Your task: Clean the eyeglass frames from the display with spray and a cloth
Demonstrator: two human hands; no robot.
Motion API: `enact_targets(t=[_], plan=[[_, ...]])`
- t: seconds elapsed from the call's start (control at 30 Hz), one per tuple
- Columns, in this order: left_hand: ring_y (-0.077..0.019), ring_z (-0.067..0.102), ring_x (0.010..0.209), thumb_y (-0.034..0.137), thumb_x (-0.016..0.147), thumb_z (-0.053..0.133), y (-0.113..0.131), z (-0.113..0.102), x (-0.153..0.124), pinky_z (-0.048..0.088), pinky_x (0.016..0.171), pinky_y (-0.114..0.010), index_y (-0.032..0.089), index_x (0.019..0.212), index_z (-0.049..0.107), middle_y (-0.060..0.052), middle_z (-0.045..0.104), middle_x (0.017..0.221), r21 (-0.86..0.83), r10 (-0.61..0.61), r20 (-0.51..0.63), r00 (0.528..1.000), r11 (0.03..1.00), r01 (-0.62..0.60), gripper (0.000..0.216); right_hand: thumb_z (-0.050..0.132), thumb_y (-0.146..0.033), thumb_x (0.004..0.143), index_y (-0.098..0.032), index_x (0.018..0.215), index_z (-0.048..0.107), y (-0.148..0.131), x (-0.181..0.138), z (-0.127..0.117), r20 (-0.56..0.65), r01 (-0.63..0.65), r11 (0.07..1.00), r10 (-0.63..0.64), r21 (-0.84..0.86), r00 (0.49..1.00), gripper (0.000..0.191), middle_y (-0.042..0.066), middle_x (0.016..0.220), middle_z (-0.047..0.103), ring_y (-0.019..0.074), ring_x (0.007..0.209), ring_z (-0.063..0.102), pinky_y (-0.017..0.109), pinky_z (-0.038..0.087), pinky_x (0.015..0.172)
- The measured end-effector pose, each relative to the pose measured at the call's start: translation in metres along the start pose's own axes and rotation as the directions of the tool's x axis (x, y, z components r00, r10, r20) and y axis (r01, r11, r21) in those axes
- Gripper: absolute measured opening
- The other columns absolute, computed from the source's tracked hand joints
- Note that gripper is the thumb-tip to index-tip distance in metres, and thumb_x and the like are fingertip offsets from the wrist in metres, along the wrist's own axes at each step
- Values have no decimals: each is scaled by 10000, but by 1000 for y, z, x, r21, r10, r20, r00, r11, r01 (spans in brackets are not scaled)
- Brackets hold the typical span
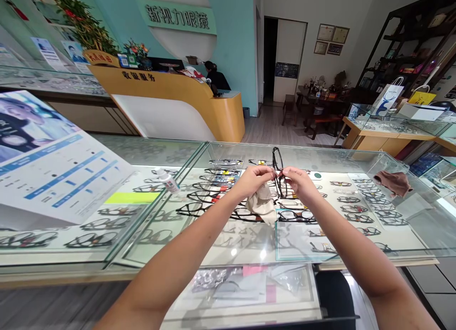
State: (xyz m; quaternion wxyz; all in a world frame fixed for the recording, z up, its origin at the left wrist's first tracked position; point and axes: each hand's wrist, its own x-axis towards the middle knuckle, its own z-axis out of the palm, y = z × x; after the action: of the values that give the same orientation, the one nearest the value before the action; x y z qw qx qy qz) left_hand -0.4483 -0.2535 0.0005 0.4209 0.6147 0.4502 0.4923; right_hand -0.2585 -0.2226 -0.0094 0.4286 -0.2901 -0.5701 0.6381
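Observation:
A pair of black-framed eyeglasses is held up on end above the glass display case. My left hand is closed, pinching the glasses near their middle, with a light beige cloth hanging below its fingers. From the other side my right hand pinches the same frame with thumb and fingertips. Beneath both hands, several dark eyeglasses lie in rows on the case. A small white bottle stands to the left of my left hand.
A printed card stand rises at the left. On the right of the case lies a crumpled brown cloth. An open drawer with papers and plastic bags is below the front edge. A person sits behind the far counter.

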Motion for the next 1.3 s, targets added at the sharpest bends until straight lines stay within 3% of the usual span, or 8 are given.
enact_targets(t=[0.1,0.2,0.37,0.57,0.7,0.87,1.07,1.3], plan=[[-160,567,741,449,686,756,0,-4,1,435,720,-279,178,657,713,-28,678,743,-17,-37,-61,997,999,36,276,891,-497,692,-196,761,706,-6,1,-5,0,-31,996,32,82,1000,360,18,863,657,161,837,561,269,428,758],[-123,493,645,396,643,776,2,-14,2,388,600,-245,171,595,647,-14,590,668,-214,-102,-56,993,973,87,264,952,-462,622,-188,741,689,-15,4,-17,21,-77,982,75,175,997,398,11,821,639,141,781,556,237,449,711],[-76,357,497,250,671,679,12,-32,-1,309,433,-194,174,606,513,31,404,630,-739,-182,172,968,626,249,193,982,-439,634,-198,681,584,-22,8,-32,167,-147,962,110,230,980,468,2,746,614,131,705,567,232,513,682],[-92,397,472,412,962,534,17,-31,-2,329,409,-198,151,835,640,21,449,657,-892,-319,121,940,381,244,309,1036,-495,627,-221,805,627,-15,8,-29,129,-136,930,97,342,987,524,35,998,770,172,1004,720,234,593,853],[-88,367,473,540,858,711,8,-25,1,292,422,-217,156,892,691,38,451,627,-767,-333,132,934,562,309,386,996,-522,710,-254,841,617,-16,8,-29,111,-75,927,36,367,993,482,54,1202,784,213,1227,700,341,556,1084],[-120,510,612,429,682,852,-1,-11,-1,378,559,-245,164,983,754,11,611,684,-326,-242,88,966,910,257,412,961,-551,740,-254,852,591,-16,5,-24,149,-69,943,21,325,989,487,92,1329,745,272,1326,658,425,499,1164],[-144,548,674,454,744,778,-4,0,-3,411,659,-292,177,924,751,-17,725,788,-103,-161,140,977,979,176,331,942,-594,743,-255,828,516,-13,0,-12,228,-90,966,34,241,973,551,108,1377,723,293,1256,681,424,544,1031],[-117,488,607,494,671,793,-9,2,-1,366,608,-267,181,762,652,12,659,687,-168,-222,74,972,958,231,355,928,-599,753,-249,954,630,-12,-2,-6,266,-47,971,-18,236,964,502,101,1414,698,297,1302,653,484,482,1161]])
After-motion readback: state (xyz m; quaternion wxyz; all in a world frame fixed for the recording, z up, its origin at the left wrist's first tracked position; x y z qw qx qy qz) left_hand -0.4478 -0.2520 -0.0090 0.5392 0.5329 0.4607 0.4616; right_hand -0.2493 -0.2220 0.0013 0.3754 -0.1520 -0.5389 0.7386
